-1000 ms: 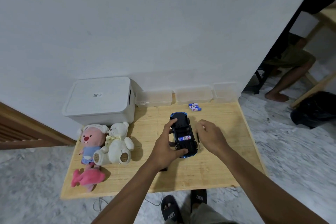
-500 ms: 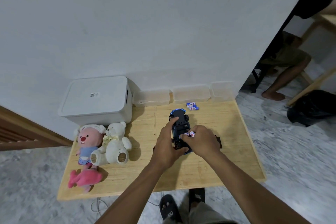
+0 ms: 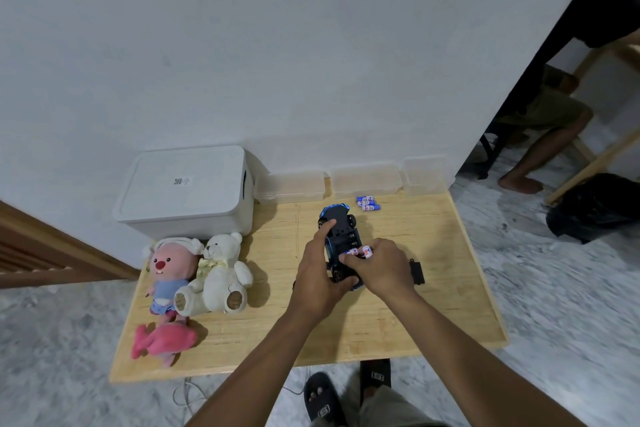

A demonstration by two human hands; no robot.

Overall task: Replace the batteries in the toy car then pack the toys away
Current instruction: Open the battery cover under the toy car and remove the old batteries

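A blue and black toy car [image 3: 338, 227] lies upside down in the middle of the wooden table [image 3: 433, 308]. My left hand [image 3: 320, 274] grips its left side, forefinger stretched along the chassis. My right hand [image 3: 379, 265] pinches white batteries [image 3: 366, 251] over the car's open underside. A black battery cover [image 3: 416, 270] lies just right of my right hand. Spare batteries [image 3: 367, 203] rest near the table's back edge. Three plush toys sit at the left: a pink-faced one [image 3: 169, 270], a white bear [image 3: 218, 270] and a pink one [image 3: 162, 340].
A white lidded storage box [image 3: 187, 187] stands at the back left against the wall. Three clear plastic tubs [image 3: 363, 180] line the back edge. A seated person's legs [image 3: 540, 149] and a black bag [image 3: 592, 208] are on the floor to the right.
My right hand has moved left from beside the car onto its underside and now holds batteries there. The black cover has come into sight to its right. My left hand stays on the car.
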